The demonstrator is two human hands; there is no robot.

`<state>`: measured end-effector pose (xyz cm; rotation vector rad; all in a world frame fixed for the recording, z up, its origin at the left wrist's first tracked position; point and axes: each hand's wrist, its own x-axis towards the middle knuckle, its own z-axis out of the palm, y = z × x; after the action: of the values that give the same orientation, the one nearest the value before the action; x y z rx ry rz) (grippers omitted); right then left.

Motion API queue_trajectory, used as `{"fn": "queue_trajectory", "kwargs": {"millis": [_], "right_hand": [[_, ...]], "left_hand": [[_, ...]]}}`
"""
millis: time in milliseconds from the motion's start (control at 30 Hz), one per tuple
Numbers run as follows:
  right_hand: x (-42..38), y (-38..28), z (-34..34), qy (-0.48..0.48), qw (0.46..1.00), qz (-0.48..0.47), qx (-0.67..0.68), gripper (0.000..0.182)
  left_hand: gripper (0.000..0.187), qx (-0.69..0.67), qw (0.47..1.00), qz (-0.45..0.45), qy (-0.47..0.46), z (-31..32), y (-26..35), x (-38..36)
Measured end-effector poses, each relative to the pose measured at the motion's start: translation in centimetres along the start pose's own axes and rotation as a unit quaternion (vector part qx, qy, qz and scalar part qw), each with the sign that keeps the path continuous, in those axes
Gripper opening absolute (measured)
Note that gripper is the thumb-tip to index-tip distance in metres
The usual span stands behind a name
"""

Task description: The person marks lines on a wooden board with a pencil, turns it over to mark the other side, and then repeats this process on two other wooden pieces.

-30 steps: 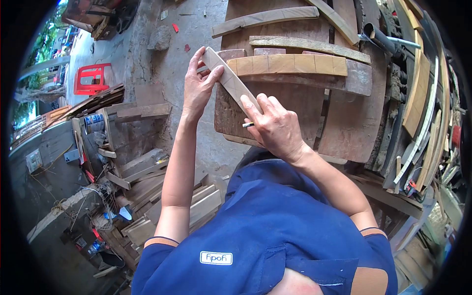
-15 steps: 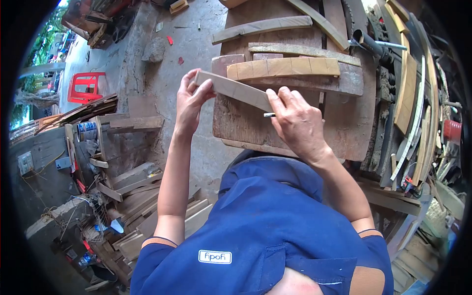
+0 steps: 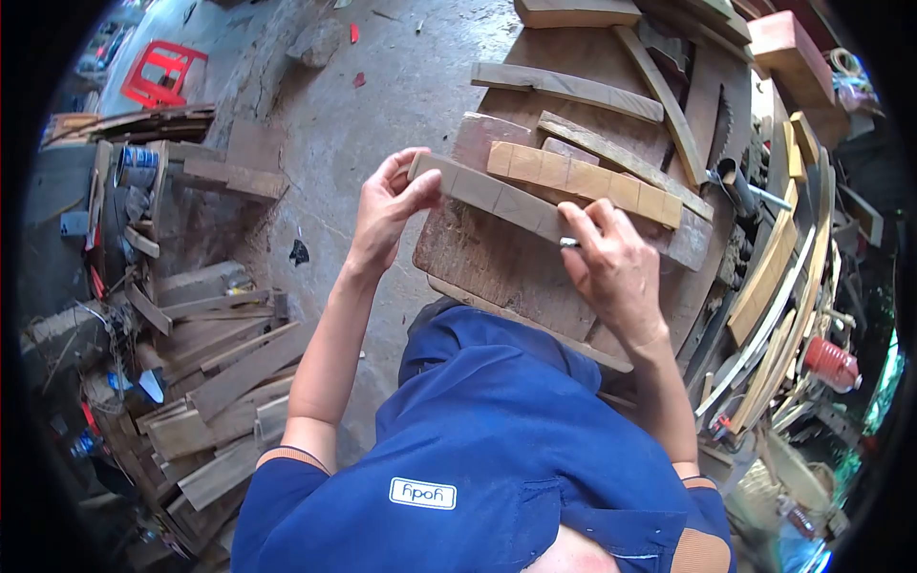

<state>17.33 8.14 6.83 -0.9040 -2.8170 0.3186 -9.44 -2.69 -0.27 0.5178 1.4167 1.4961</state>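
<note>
A narrow wooden strip [image 3: 492, 198] with thin lines drawn across its face slants down to the right in front of me. My left hand [image 3: 394, 205] pinches its far left end, thumb on the face and fingers behind. At the right end, my right hand [image 3: 616, 272] has its bent fingers on the strip. A slim pencil-like stick [image 3: 570, 243] pokes out between the thumb and fingers of that hand, mostly hidden. Just beyond the strip lies a lighter curved wood piece [image 3: 583, 183] with similar lines, resting on a thick worn block [image 3: 489, 134].
The wooden bench [image 3: 478, 258] carries more curved pieces, such as a grey-brown one [image 3: 568, 91]. Long boards [image 3: 764, 277] lean at the right by a red container [image 3: 831, 364]. Offcuts [image 3: 229, 382] pile up at the left, with a red plastic stool [image 3: 162, 74] farther back.
My view has turned and shifted, so the bench appears tilted. Both hands still hold the strip, whose marked face now shows more fully; the right hand sits lower in view.
</note>
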Motion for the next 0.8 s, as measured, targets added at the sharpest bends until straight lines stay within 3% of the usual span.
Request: {"fn": "queue_trajectory", "kwargs": {"millis": [167,200,333,800], "right_hand": [[-1.0,-2.0,3.3,0.031,0.997,0.03,0.064,0.067],[-1.1,-2.3,3.7,0.027,0.996,0.036,0.077,0.073],[-0.4,-3.5,4.6,0.052,0.992,0.041,0.11,0.077],[-1.1,-4.9,6.4,0.089,0.969,0.091,0.209,0.074]], "left_hand": [[0.05,0.049,0.994,0.095,0.027,2.1,1.0,3.8],[0.059,0.104,0.99,0.094,0.003,2.3,1.1,4.4],[0.068,0.217,0.971,0.098,-0.023,3.5,1.9,5.7],[0.058,0.207,0.975,0.035,-0.069,2.8,2.3,7.2]]}}
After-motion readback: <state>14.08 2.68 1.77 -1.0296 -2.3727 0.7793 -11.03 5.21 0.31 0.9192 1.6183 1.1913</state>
